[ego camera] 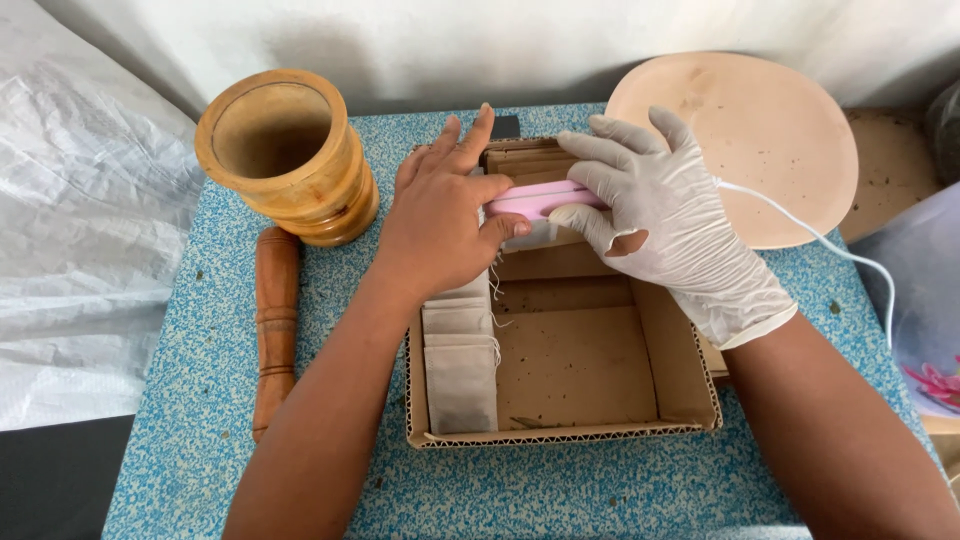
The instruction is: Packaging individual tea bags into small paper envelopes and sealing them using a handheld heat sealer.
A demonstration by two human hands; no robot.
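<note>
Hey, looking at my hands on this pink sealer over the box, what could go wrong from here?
1. The left hand is bare and pinches the pink sealer beside the gloved right hand; if it is hot, fingers may burn.
2. The white cord trails across the plate; a tug might drag it.
3. The bags in the box could snag by their strings.
</note>
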